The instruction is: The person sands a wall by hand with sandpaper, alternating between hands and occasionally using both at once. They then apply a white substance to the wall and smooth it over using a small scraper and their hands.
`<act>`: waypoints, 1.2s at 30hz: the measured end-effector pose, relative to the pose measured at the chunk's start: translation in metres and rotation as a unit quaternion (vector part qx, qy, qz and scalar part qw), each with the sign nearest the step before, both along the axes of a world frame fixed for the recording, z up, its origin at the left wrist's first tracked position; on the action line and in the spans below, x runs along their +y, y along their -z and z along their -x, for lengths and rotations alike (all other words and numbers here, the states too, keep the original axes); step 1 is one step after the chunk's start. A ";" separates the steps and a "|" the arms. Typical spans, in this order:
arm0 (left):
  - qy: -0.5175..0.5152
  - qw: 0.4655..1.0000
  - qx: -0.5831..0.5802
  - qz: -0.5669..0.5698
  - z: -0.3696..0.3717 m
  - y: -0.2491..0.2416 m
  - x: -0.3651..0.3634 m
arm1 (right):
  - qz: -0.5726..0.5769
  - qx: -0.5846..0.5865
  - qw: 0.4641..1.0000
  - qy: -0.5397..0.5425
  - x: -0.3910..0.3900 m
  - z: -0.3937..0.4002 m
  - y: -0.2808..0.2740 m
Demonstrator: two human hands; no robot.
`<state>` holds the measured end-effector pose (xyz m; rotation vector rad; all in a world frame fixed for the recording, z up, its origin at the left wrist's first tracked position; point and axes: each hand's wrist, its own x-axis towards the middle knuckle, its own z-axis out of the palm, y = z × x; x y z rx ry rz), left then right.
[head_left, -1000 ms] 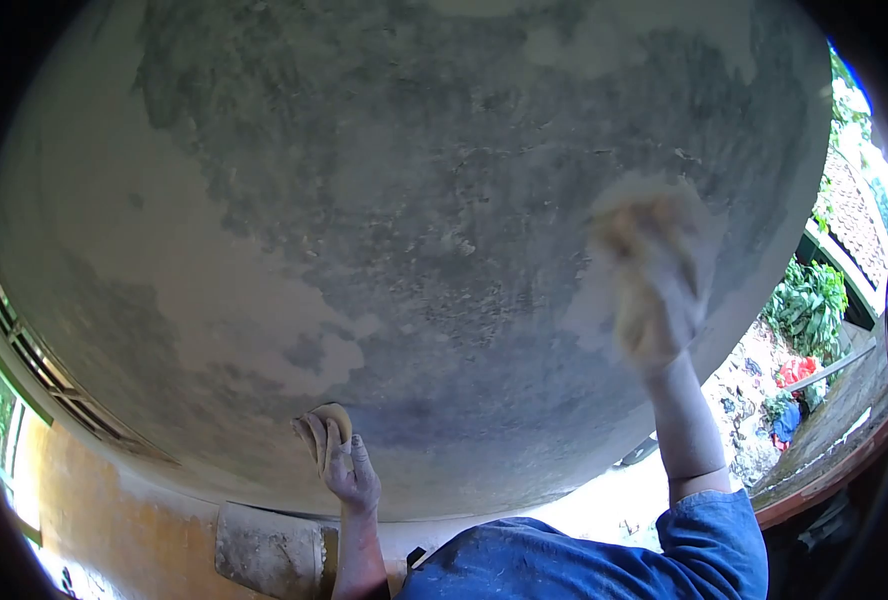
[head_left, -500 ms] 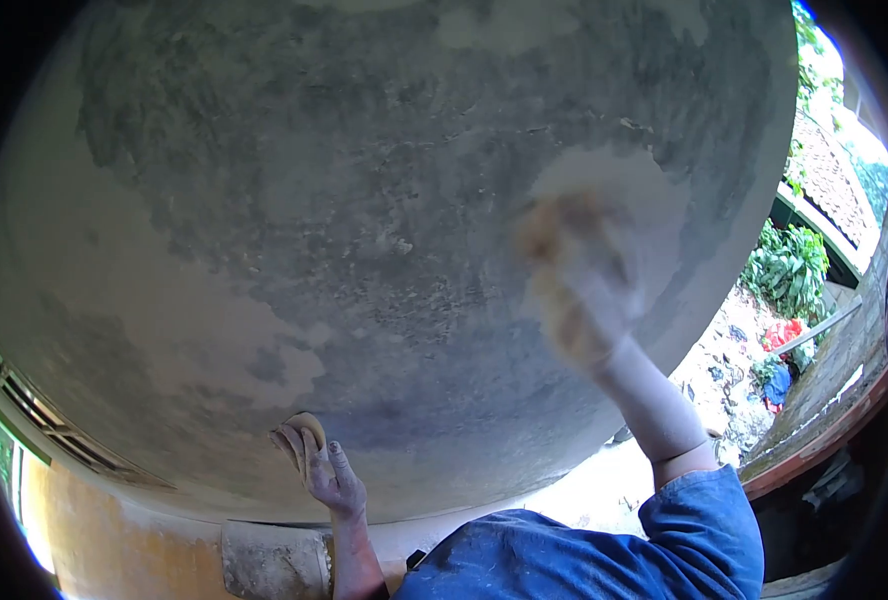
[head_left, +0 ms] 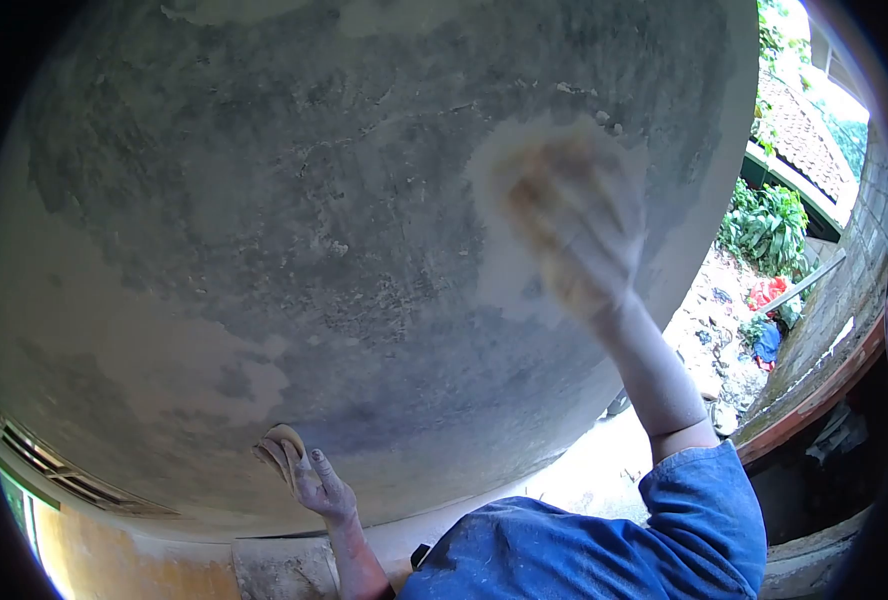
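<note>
My right hand (head_left: 589,230) is raised against a large grey, patchy plastered surface (head_left: 294,220) and is smeared by motion. A brownish patch shows at its fingertips; whether it is something held, I cannot tell. A pale area of the plaster surrounds that hand. Lower left, my left hand (head_left: 324,488) is closed around a beige, round-edged flat pad (head_left: 285,440), its thumb pointing up. Whitish dust coats the left fingers, which overlap the lower part of the surface in this view.
A slatted vent (head_left: 54,455) runs along the lower left edge, above a yellowish wall (head_left: 144,560). Outside on the right are rubble (head_left: 714,340), green plants (head_left: 769,225), a tiled roof (head_left: 794,120) and a block wall (head_left: 824,330). My blue sleeve (head_left: 704,515) fills the lower right.
The plastered surface has slid left in view as the camera shifted. My right hand has moved higher and rightward over the surface, still blurred. My left hand keeps hold of the pad.
</note>
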<state>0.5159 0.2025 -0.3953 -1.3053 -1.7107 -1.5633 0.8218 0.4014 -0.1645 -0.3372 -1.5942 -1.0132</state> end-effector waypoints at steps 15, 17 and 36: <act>-0.007 0.998 -0.043 0.037 -0.010 -0.006 -0.006 | 0.058 0.164 0.984 0.028 0.002 -0.006 0.020; -0.005 0.998 -0.038 0.041 -0.010 -0.005 -0.004 | 0.059 -0.018 0.998 0.024 -0.011 0.007 0.071; -0.046 0.994 -0.075 -0.066 -0.026 -0.012 0.013 | 0.096 0.130 0.984 0.070 0.066 -0.182 0.089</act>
